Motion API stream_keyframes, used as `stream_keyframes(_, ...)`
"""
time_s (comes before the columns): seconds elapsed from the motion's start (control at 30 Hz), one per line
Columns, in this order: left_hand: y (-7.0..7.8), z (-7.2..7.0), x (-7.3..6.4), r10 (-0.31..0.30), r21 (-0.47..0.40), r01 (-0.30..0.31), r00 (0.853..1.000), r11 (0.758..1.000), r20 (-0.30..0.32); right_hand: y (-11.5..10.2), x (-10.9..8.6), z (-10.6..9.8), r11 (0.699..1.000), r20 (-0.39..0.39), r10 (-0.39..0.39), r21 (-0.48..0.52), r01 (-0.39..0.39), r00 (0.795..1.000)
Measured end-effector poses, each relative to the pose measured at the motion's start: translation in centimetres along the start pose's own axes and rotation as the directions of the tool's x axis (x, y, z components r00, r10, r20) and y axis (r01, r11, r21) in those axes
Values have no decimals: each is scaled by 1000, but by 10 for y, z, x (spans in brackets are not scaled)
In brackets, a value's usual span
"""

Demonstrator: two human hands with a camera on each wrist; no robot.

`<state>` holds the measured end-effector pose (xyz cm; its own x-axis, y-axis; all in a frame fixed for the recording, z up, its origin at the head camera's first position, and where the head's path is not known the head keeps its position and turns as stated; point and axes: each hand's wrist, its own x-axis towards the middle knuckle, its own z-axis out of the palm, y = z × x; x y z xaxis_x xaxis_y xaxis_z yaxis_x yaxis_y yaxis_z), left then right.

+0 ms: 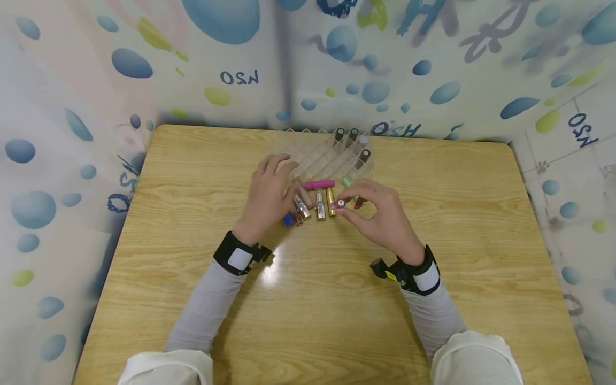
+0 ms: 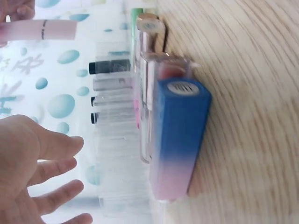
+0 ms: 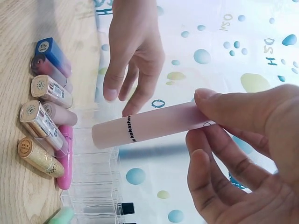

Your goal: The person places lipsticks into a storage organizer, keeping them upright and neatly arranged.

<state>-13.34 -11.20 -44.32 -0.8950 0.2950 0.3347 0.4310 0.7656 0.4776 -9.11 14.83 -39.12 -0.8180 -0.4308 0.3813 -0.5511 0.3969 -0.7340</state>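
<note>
Though perhaps slightly askew, 1 pink tube (image 3: 159, 124) in right hand (image 1: 384, 216).

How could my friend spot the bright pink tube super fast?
Start at the wooden table and find the clear rack near its far edge. On the rack's near side lies the bright pink tube. It alone is bright pink all over, and it lies sideways, unlike the gold tube beside it.

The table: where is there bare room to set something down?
The table is bare between the two sleeves, left of the left hand and right of the right hand. Crowded: the far middle, where tubes lie near both hands, with the rack just behind.
</note>
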Motion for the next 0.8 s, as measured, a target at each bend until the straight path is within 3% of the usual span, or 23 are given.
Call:
stream_keyframes(0.17, -10, -1, 1, -33, -4, 33, 999, 999, 6, -1, 3, 1, 1000, -26, -24, -14, 24, 999)
stream_keyframes(0.5, -18, -2, 0, -4, 13, 4, 1000, 1000, 11, -6, 6, 1, 999, -78, -36, 12, 37, 996)
stream_keyframes(0.8, -18, 1, 0, 31, -19, -32, 999, 999, -10, -3, 10, -3, 998, -93, -59, -28, 56, 994)
